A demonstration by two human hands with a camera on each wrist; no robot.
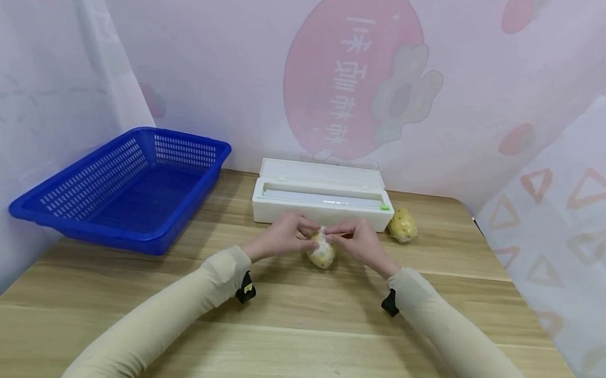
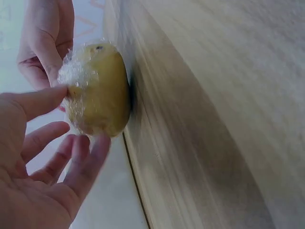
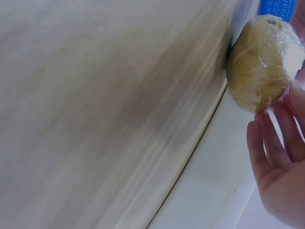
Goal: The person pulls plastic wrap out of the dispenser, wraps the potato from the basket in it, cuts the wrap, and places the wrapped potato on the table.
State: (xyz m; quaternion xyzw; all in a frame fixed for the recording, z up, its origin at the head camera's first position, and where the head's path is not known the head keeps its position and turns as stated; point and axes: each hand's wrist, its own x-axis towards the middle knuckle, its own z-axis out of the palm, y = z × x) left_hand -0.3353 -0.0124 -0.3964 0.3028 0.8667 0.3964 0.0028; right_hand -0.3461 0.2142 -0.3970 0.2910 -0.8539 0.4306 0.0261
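Note:
A yellow potato wrapped in cling film (image 1: 322, 254) rests on the wooden table between both hands. The film is bunched and whitish along its upper side. My left hand (image 1: 287, 235) holds it from the left; the left wrist view shows the thumb (image 2: 47, 100) pressing the bunched film and the fingertips at the potato's end. From the other side my right hand (image 1: 360, 243) pinches the film near the top. In the right wrist view, its fingers (image 3: 274, 138) reach the lower end of the potato (image 3: 257, 67), while part of the thumb is cut off by the frame.
Just behind the hands stands a white cling film dispenser (image 1: 281, 213), lid raised, with a roll inside and a green slider. A second yellow potato (image 1: 403, 225) lies at its right end. At the left is a blue plastic basket (image 1: 161, 236). Printed curtains enclose the table.

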